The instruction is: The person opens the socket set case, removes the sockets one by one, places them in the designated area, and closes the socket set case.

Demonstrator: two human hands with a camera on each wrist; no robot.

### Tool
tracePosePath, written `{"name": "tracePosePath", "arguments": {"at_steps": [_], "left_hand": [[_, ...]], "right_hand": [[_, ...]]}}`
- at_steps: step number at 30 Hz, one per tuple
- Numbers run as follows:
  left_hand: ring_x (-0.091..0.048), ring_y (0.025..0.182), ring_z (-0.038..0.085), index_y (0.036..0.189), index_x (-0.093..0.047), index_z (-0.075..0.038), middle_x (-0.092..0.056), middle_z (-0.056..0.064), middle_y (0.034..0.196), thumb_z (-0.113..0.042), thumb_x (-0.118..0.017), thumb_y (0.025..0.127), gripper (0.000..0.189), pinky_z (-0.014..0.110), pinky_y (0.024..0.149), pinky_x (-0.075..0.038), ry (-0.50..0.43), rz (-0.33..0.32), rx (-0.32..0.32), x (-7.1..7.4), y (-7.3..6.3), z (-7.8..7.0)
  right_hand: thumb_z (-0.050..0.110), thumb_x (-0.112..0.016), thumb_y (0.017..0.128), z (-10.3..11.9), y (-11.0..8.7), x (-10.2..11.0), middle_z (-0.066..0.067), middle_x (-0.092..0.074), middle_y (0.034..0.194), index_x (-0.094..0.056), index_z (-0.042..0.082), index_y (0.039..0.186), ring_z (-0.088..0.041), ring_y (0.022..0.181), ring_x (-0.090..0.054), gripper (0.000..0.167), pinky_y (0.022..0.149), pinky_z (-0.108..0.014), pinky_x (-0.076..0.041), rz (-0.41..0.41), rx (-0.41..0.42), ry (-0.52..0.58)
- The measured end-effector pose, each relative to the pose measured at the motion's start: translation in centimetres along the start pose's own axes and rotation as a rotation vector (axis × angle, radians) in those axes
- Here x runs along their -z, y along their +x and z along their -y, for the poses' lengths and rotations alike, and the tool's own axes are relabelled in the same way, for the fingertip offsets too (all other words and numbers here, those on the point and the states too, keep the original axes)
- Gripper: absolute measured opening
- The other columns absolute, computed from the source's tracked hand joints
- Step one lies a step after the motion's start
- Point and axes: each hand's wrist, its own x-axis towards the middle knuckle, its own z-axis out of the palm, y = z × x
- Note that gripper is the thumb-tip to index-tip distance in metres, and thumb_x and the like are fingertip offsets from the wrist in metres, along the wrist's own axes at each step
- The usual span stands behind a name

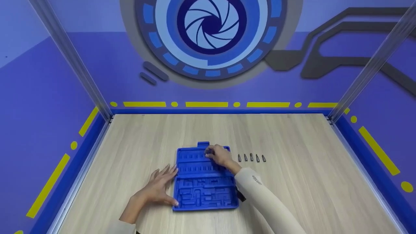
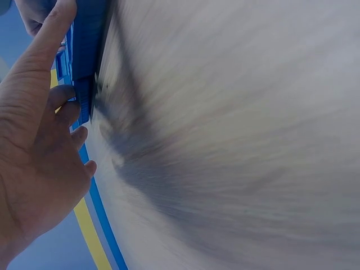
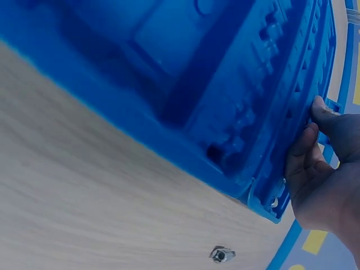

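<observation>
A blue plastic case [image 1: 208,191] lies unfolded on the table, both halves moulded with slots and recesses. My left hand [image 1: 157,187] is spread along its left side, thumb at the near left corner and fingertips by the hinge side edge. Over the upper half, my right hand [image 1: 221,155] reaches in with thumb and fingers bent at the far slot row [image 1: 187,156]. From the right wrist, the thumb and index fingertips [image 3: 318,102] come near each other there; I cannot tell whether they hold something. Several dark metal screwdriver bits [image 1: 251,157] stand in a row right of the case.
The pale wooden table [image 1: 302,182] has blue walls behind and at both sides, with metal posts [image 1: 78,65] at the corners. A latch tab [image 1: 203,144] sticks out from the case's far edge. A black piece [image 1: 240,196] shows beside its right edge, under the right sleeve.
</observation>
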Motion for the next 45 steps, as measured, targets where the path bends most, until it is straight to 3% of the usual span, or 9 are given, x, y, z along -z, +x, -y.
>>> {"name": "tracePosePath", "arguments": {"at_steps": [4,7,12,16,21,28,33,38,45], "left_hand": [[-0.012,0.155,0.052,0.159,-0.029,0.001,-0.021,0.023,0.168,-0.057,-0.094,0.059,0.133,0.075,0.121,-0.005,-0.008,0.001,0.001,0.0,0.0,-0.1],[-0.012,0.156,0.051,0.159,-0.029,0.001,-0.022,0.023,0.168,-0.056,-0.094,0.058,0.133,0.075,0.121,-0.005,-0.017,-0.001,0.007,0.0,0.0,-0.1],[-0.012,0.156,0.05,0.159,-0.029,0.001,-0.022,0.022,0.168,-0.057,-0.095,0.058,0.134,0.075,0.121,-0.005,-0.02,-0.003,0.017,-0.1,0.0,0.0],[-0.012,0.156,0.05,0.159,-0.029,0.0,-0.022,0.022,0.168,-0.056,-0.095,0.057,0.133,0.075,0.121,-0.005,-0.019,-0.008,0.018,-0.2,-0.1,0.0],[-0.013,0.156,0.051,0.159,-0.029,0.001,-0.022,0.023,0.168,-0.055,-0.095,0.058,0.133,0.075,0.12,-0.006,-0.013,-0.004,0.013,-0.1,-0.1,0.0],[-0.014,0.155,0.052,0.158,-0.029,0.002,-0.023,0.024,0.167,-0.053,-0.095,0.058,0.132,0.075,0.12,-0.007,-0.009,-0.011,-0.002,0.0,-0.2,0.0],[-0.014,0.155,0.053,0.158,-0.029,0.002,-0.023,0.025,0.167,-0.055,-0.094,0.058,0.132,0.076,0.119,-0.008,0.002,-0.008,-0.019,0.0,-0.1,0.1],[-0.013,0.155,0.053,0.158,-0.029,0.002,-0.022,0.024,0.168,-0.054,-0.094,0.059,0.132,0.076,0.119,-0.007,-0.012,-0.01,-0.026,0.1,0.0,0.2],[-0.013,0.155,0.052,0.158,-0.028,0.002,-0.022,0.024,0.168,-0.056,-0.094,0.059,0.133,0.076,0.119,-0.006,-0.023,-0.001,-0.012,-0.1,0.0,0.2]], "right_hand": [[0.018,-0.064,0.101,-0.3,-0.3,-0.1,-0.014,-0.07,0.105,-0.069,0.008,0.11,-0.029,0.094,-0.067,0.015,0.086,-0.05,-0.056,-0.078,0.048,0.104],[0.012,-0.063,0.101,-0.4,-0.4,0.2,-0.018,-0.071,0.104,-0.067,0.001,0.111,-0.03,0.089,-0.07,0.015,0.079,-0.043,-0.06,-0.121,0.078,0.242],[0.007,-0.066,0.099,-0.4,-0.8,1.0,-0.02,-0.075,0.103,-0.069,-0.004,0.111,-0.024,0.079,-0.075,0.016,0.063,-0.03,-0.062,-0.062,-0.02,0.41],[0.004,-0.066,0.097,-0.5,-1.1,1.7,-0.023,-0.076,0.099,-0.069,-0.007,0.111,-0.022,0.074,-0.075,0.018,0.061,-0.031,-0.063,-0.03,-0.076,0.513],[0.003,-0.064,0.098,-1.1,-1.8,2.5,-0.025,-0.074,0.097,-0.068,-0.007,0.117,-0.022,0.073,-0.072,0.023,0.057,-0.028,-0.059,-0.06,-0.037,0.495],[0.002,-0.061,0.098,-2.7,-2.8,4.1,-0.025,-0.07,0.093,-0.059,-0.007,0.134,-0.041,0.077,-0.069,0.037,0.054,-0.021,-0.048,-0.06,0.007,0.486],[0.001,-0.06,0.099,-4.3,-3.7,5.5,-0.026,-0.069,0.096,-0.056,-0.005,0.138,-0.027,0.069,-0.065,0.04,0.051,-0.022,-0.045,-0.051,-0.021,0.488],[-0.001,-0.056,0.099,-5.8,-4.8,6.9,-0.034,-0.067,0.103,-0.055,-0.006,0.138,-0.018,0.062,-0.063,0.04,0.053,-0.026,-0.051,-0.053,-0.021,0.502],[0.002,-0.058,0.1,-8.2,-6.4,8.4,-0.034,-0.068,0.108,-0.056,-0.004,0.141,-0.016,0.072,-0.066,0.041,0.062,-0.026,-0.053,-0.05,0.001,0.486]]}}
